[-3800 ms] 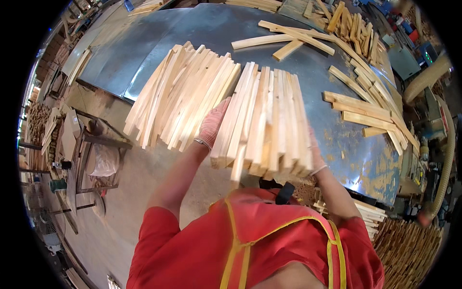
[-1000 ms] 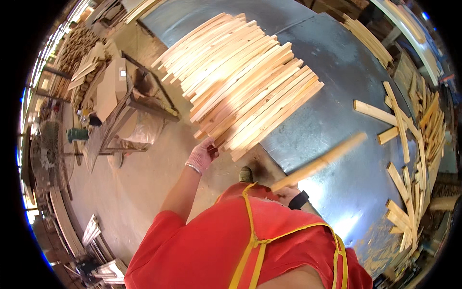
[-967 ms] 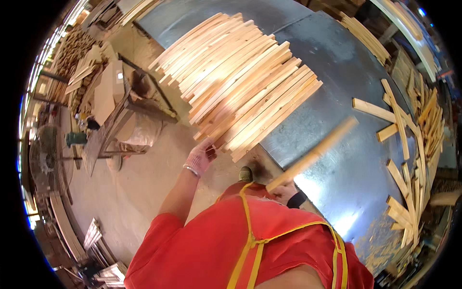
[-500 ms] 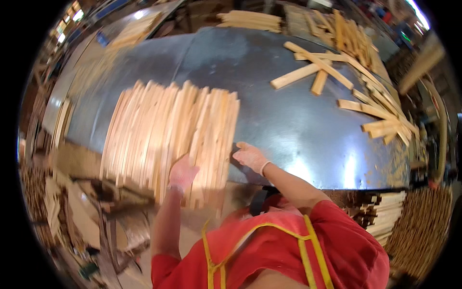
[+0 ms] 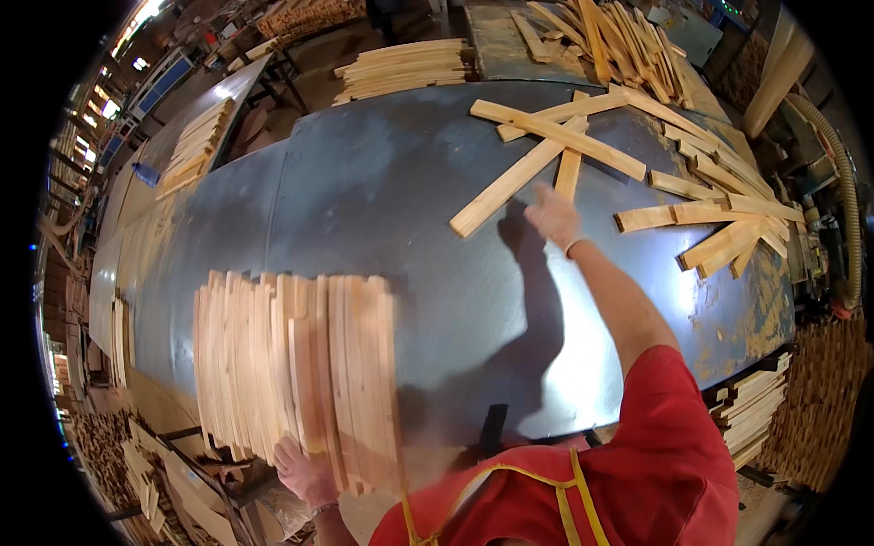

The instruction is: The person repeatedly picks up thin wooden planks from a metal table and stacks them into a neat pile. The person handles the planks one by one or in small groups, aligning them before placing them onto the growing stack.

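A row of pale wooden slats (image 5: 264,355) lies side by side on the dark metal-topped table (image 5: 382,191), their near ends jutting past its front edge. My left hand (image 5: 305,471), in a light knitted glove, touches these near ends with its fingers stretched out. Farther up and to the right, my gloved right hand (image 5: 553,218) reaches over the table, slightly blurred, holding nothing, its fingers extended. Just beyond it are several loose, crossed slats; one long slat (image 5: 510,187) slants to its left, and another (image 5: 569,171) ends close to its fingertips.
More loose slats (image 5: 710,214) lie jumbled on the table's right side among sawdust. A heap of slats (image 5: 628,45) and a neat stack (image 5: 401,68) stand beyond the far edge. Stacked boards (image 5: 751,409) sit below at the right. A ribbed hose (image 5: 842,182) hangs at far right.
My right hand has moved from beside the slat row out toward the loose slats. My left hand has slid from on top of the row down to its near ends. The view has shifted.
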The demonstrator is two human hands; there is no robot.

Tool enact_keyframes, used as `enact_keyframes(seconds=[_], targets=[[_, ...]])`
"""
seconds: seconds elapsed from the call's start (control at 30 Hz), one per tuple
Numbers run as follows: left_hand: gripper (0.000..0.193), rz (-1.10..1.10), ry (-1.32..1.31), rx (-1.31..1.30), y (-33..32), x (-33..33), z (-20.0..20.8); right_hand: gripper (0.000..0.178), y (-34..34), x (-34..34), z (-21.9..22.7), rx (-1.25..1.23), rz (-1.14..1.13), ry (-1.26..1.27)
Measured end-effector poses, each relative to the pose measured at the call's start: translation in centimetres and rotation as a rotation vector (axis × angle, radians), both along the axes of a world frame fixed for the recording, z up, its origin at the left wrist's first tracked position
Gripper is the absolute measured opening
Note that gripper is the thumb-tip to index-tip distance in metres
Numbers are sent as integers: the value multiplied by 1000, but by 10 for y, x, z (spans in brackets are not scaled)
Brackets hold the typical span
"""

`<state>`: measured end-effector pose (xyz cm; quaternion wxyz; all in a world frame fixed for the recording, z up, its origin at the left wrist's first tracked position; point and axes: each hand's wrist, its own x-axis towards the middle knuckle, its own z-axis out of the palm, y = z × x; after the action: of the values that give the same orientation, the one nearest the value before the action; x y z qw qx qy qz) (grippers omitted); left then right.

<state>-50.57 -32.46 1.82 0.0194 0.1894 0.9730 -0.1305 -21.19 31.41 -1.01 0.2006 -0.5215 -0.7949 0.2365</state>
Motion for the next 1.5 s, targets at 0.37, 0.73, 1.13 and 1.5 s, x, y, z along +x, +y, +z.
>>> enact_keyframes(seconds=[0.37,0.73,1.13,1.5], targets=[[90,-862,-325,390,398,106,-12,54,239,102,-10,-11,-92,-641],[80,-765,-412,490,582,109,-72,56,359,93,22,298,-74,-424],[68,232,-1006,947,417,119,-80,74,357,21,40,-211,245,-719],[64,64,-1026,1003,426,120,-75,93,198,34,-1,-185,-338,-399]])
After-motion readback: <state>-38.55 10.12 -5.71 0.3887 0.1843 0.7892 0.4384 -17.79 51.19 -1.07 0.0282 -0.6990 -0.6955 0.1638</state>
